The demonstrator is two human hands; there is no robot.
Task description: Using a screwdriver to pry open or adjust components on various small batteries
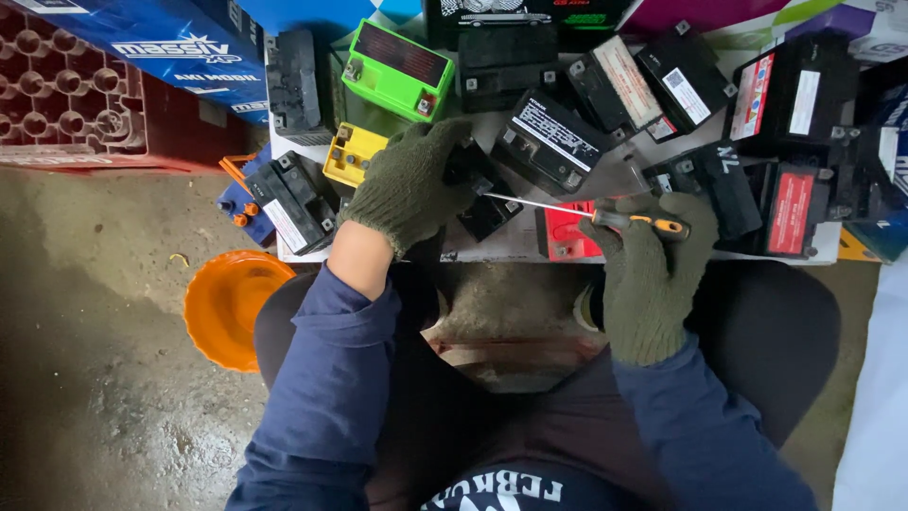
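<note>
My gloved left hand (409, 185) reaches forward, fingers (445, 142) curled downward. My gloved right hand (653, 274) is fisted, wrist bent, both sleeved forearms angled inward.

A single head-worn camera looks steeply down from close above the person's lap, facing forward over the knees onto the battery-covered counter (492, 254) and the concrete floor (95, 378) at left.

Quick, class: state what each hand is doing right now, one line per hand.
Left hand: closed over a black battery, gripping it.
Right hand: closed, holding a screwdriver with its tip at that battery.
</note>
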